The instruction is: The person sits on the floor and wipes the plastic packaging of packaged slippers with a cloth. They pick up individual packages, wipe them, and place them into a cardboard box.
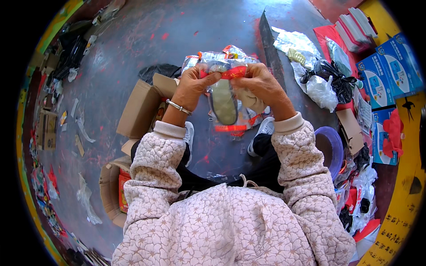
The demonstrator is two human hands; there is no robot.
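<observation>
Up in front of me, both hands hold a clear plastic packet with a red printed top band (pixel 233 72). Through it hangs a grey-green insole (pixel 224 104) with a dark rim. My left hand (pixel 191 87), with a silver bangle at its wrist, pinches the packet's upper left between thumb and fingers. The upper right edge is pinched by my right hand (pixel 262 84), and a beige crumpled piece (pixel 251 101) shows just under it. Beyond and below the hands lies a heap of shiny printed plastic packets (pixel 235 52), partly hidden by the packet.
An open cardboard box (pixel 138 108) stands by my left foot, with another box (pixel 108 186) nearer me. To my right are a purple tub (pixel 335 148), plastic bags (pixel 321 91) and blue cartons (pixel 388 75). A black strip (pixel 270 51) stretches across the floor. Scraps litter the left side.
</observation>
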